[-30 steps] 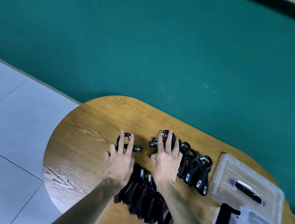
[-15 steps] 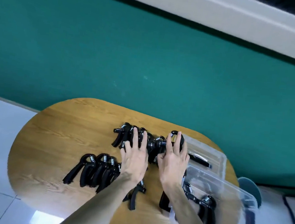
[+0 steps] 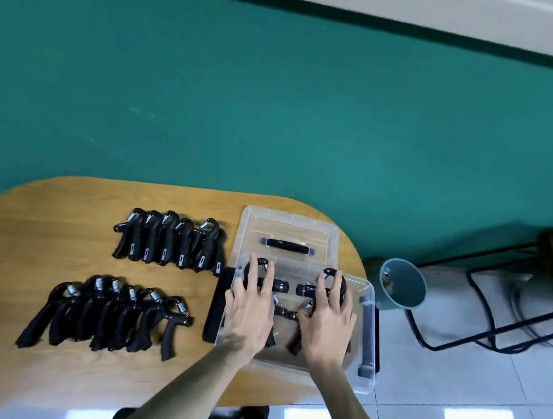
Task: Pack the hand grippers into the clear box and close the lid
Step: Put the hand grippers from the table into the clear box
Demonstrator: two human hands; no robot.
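The clear box (image 3: 369,326) stands open at the right end of the wooden table (image 3: 43,217). Both hands are inside it. My left hand (image 3: 250,304) lies over one black hand gripper (image 3: 278,286), and my right hand (image 3: 328,318) lies over another hand gripper (image 3: 305,290); each hand holds its gripper low in the box. More black grippers show under the palms. The clear lid (image 3: 287,234), with its black handle, lies flat just behind the box. Two rows of several black hand grippers rest on the table: a far row (image 3: 168,240) and a near row (image 3: 108,314).
A teal bin (image 3: 401,285) stands on the tiled floor right of the table. Black cables and a metal frame (image 3: 496,320) lie further right. A green wall runs behind. The box overhangs the table's right front edge.
My view has swung right. Both hands carried a gripper each from the rows on the table across into the clear box, where they now rest.
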